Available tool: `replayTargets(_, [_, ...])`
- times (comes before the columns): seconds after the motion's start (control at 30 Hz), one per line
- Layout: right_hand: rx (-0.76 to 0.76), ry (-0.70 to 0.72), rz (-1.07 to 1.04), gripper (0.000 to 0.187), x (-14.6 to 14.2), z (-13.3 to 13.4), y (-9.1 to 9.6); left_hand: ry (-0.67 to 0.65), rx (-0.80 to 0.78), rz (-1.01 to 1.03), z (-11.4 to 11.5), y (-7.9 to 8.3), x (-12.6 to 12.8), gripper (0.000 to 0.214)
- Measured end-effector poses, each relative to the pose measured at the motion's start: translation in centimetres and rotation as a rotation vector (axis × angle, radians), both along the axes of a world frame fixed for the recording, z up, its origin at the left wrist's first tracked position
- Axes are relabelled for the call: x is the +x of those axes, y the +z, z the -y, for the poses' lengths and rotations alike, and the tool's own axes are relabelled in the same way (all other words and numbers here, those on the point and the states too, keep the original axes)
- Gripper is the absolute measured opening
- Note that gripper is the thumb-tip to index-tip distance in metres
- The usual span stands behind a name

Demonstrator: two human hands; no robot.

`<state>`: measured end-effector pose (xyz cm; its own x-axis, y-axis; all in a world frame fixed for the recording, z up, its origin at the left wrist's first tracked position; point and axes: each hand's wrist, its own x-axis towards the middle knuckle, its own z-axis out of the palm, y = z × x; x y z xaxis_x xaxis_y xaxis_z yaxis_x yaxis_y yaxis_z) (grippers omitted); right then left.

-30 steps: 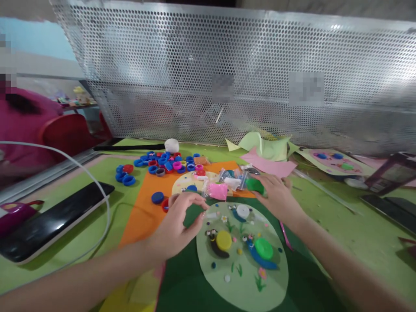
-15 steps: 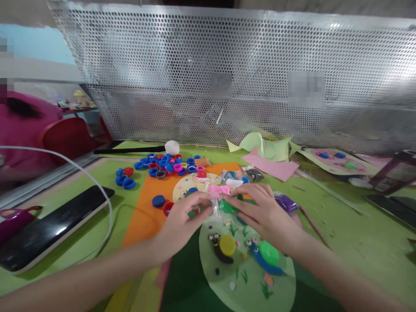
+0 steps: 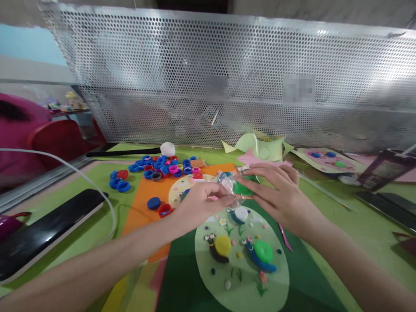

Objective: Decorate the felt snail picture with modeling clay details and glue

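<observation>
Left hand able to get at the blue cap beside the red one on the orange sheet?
Probably yes: nothing covers the blue cap, though the red cap sits between, and the left hand appears busy pinching clear plastic.

Around a pale green oval card (image 3: pixel 247 286) bearing three snail figures, the left hand (image 3: pixel 201 203), at eleven o'clock, pinches the clear plastic of a green packet (image 3: pixel 242 188); the right hand (image 3: pixel 282 197), at one o'clock, has its fingers against it, grip unclear. Bottle caps (image 3: pixel 156 177) lie scattered farther toward eleven, a black case (image 3: pixel 52 234) at nine, a perforated metal panel (image 3: pixel 182 86) beyond twelve.
</observation>
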<state>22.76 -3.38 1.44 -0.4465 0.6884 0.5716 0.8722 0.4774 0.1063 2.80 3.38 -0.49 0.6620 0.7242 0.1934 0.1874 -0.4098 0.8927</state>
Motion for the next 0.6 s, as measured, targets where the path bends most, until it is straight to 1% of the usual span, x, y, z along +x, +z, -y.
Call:
replayTargets(0.13, [-0.031, -0.078, -0.153, 0.028, 0.0, 0.7, -0.2, 0.006, 0.066, 0.014, 0.1, 0.7, 1.1, 0.024])
replayTargets(0.2, [-0.138, -0.075, -0.215, 0.023, -0.6, 0.8, -0.3, 0.003, 0.120, 0.000, 0.4, 0.9, 1.2, 0.023])
replayTargets(0.3, [-0.342, -0.047, -0.274, 0.030, -1.6, 0.6, -0.3, -0.013, 0.218, -0.025, 1.0, 1.1, 1.1, 0.024])
replayTargets(0.37, [-0.419, -0.023, -0.320, 0.031, -2.1, 0.3, -0.2, -0.020, 0.257, -0.038, 1.4, 1.2, 1.0, 0.025])
replayTargets(0.47, [-0.445, -0.002, -0.315, 0.028, -2.4, 0.3, -0.1, -0.019, 0.260, -0.046, 1.9, 1.1, 0.8, 0.024])
replayTargets(0.6, [-0.394, -0.052, -0.296, 0.026, -2.3, 0.8, -0.5, -0.001, 0.207, -0.027, 2.3, 0.8, 0.7, 0.027])
